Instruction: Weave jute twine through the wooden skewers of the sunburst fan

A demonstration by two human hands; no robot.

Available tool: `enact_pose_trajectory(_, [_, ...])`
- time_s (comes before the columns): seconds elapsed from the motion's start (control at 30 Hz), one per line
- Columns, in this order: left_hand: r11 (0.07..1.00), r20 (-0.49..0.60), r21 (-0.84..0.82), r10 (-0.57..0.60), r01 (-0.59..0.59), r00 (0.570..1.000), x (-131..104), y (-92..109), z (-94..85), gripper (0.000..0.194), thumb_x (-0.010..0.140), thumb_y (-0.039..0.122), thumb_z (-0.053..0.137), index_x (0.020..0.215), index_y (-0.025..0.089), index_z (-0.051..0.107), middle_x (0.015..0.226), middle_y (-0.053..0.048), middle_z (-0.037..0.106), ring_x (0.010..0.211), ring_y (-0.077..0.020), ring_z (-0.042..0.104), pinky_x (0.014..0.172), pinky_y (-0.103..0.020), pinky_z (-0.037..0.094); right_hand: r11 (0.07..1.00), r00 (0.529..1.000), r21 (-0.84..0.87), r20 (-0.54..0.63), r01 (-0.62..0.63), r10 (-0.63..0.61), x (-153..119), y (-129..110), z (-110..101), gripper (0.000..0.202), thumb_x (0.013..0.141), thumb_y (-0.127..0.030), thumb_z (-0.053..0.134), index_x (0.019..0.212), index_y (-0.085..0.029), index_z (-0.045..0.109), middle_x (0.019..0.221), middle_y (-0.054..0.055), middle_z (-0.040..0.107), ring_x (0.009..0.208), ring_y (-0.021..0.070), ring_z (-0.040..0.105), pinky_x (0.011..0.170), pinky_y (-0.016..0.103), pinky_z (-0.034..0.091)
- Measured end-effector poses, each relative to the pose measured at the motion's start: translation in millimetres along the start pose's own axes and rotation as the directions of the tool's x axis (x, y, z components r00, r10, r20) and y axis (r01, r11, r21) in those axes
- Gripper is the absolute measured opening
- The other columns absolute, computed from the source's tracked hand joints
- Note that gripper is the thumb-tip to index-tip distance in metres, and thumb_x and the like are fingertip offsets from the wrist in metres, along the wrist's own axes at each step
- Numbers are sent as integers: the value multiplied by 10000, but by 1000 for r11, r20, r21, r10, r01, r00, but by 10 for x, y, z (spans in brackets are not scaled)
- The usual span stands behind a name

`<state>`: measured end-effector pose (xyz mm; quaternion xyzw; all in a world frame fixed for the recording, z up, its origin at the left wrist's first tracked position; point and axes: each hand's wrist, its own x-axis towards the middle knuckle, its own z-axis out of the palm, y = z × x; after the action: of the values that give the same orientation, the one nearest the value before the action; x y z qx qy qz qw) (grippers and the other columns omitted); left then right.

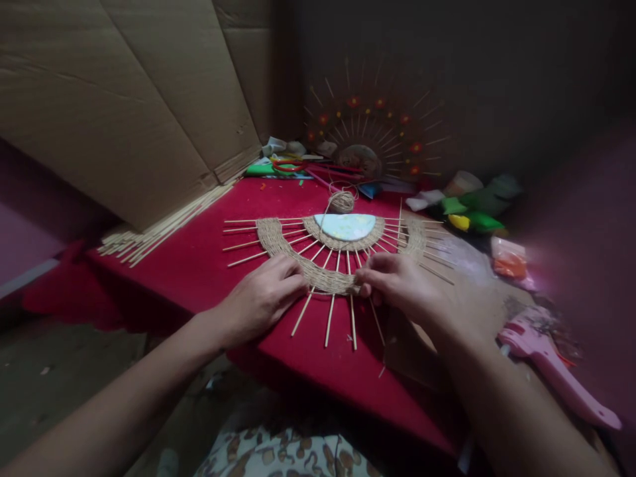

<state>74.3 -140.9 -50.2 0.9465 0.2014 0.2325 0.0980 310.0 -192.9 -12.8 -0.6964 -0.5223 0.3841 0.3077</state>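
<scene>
A half-round piece of thin sticks and woven twine (325, 279) lies on the red cloth, its sticks fanning toward me. At its centre is a pale blue half disc (346, 226) edged with twine. My left hand (271, 291) rests on the left part of the outer woven band, fingers curled together on its edge. On the right part of that band, my right hand (390, 278) pinches the twine weave between thumb and fingers. Behind the half disc sits a small twine ball (342, 201), with a strand running down onto the piece.
Loose sticks (163, 228) lie at the left beside cardboard (124, 99). A finished fan with orange flowers (358, 159) leans at the back. At right are colourful clay packets (477, 221), an orange packet (509, 258) and a pink glue gun (556, 364).
</scene>
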Motion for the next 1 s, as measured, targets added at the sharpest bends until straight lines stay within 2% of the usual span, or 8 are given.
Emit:
enact_pose_trajectory(0.03, [1000,-3,2,3,-3,1000,1,0,1,192,944,176,426,888,154,608,900,-72,552,829,-161,470,721,-285,425,992,979,-94,-182,79,-95,-13,-2,6,151,781,-289,606,702,-180,539,581,9,579,486,107,477,465,243,334])
enact_pose_trajectory(0.1, [1000,-5,4,6,-6,1000,4,-1,2,189,944,173,425,878,149,600,903,-73,549,829,-161,469,720,-283,423,917,818,-297,-433,266,-378,-66,-16,26,120,795,-282,590,783,-177,534,649,12,577,563,123,493,536,263,378])
enact_pose_trajectory(0.17, [1000,1,-6,1,-1,1000,7,-2,6,188,944,169,422,895,145,603,910,-75,548,839,-162,472,731,-284,423,796,732,-402,-343,452,-589,-140,-39,55,93,821,-236,553,883,-167,550,747,22,595,616,119,507,589,264,404])
enact_pose_trajectory(0.27, [999,5,-38,-12,12,1000,5,-5,13,197,946,172,421,927,144,614,909,-74,548,856,-165,479,750,-286,427,679,779,-411,144,608,-611,-217,-55,111,115,829,-196,559,937,-179,590,849,27,606,664,113,526,616,251,408])
enact_pose_trajectory(0.33, [999,6,-50,-20,20,1000,0,-6,17,206,947,175,419,910,139,618,894,-73,546,848,-164,482,743,-283,429,638,801,-489,304,595,-515,-220,-42,144,78,825,-177,568,891,-181,609,885,34,595,702,122,527,628,256,393])
enact_pose_trajectory(0.6, [999,-27,-44,-11,9,1000,10,0,8,173,934,182,452,879,133,608,894,-79,574,837,-158,514,739,-272,445,591,849,-611,339,527,-406,-184,-6,167,168,891,-156,436,779,-161,561,785,36,586,635,108,472,590,251,331])
enact_pose_trajectory(0.8, [966,-174,-194,-207,173,963,-114,142,-173,138,901,221,531,985,137,601,902,-50,618,839,-144,569,755,-257,458,644,854,-561,330,520,-402,-243,-44,164,130,884,-161,484,813,-171,592,764,20,620,668,117,522,627,245,363])
enact_pose_trajectory(1.0, [987,7,-26,-156,156,988,-269,415,-109,244,890,309,545,1042,120,570,865,-67,583,800,-186,519,727,-316,458,643,814,-500,332,580,-477,-355,-19,160,147,883,-129,514,830,-167,646,842,43,633,745,125,566,682,240,404])
